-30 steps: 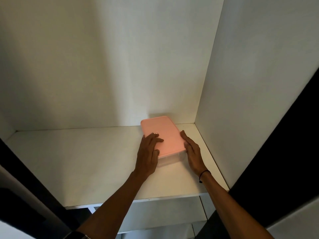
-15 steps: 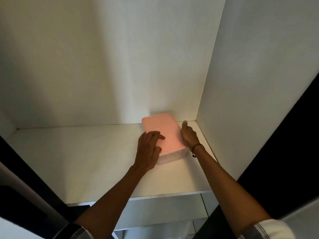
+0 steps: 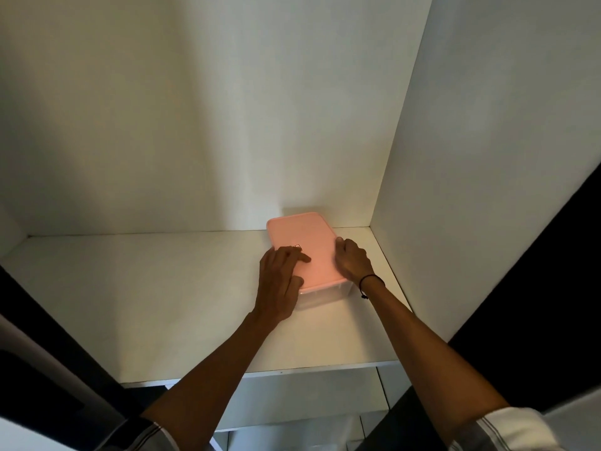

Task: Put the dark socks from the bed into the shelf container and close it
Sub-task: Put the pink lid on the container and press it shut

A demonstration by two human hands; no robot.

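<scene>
A clear plastic container (image 3: 328, 292) with a pink lid (image 3: 312, 240) sits on the white shelf (image 3: 162, 304), near the back right corner. My left hand (image 3: 281, 281) lies flat on the lid's left side, fingers spread over its top and thumb at the near edge. My right hand (image 3: 353, 260) curls around the lid's right edge, with a dark band on its wrist. The lid rests on the container. No socks or bed are in view, and I cannot see what is inside the container.
The white back wall (image 3: 227, 125) and right side panel (image 3: 471, 190) close in the shelf. A dark door edge (image 3: 553, 271) stands at the right, another dark edge (image 3: 48, 336) at the lower left. A lower shelf (image 3: 309, 402) shows below.
My right hand moved from flat on the shelf beside the container up to the lid's right edge. My left hand stayed on the lid.
</scene>
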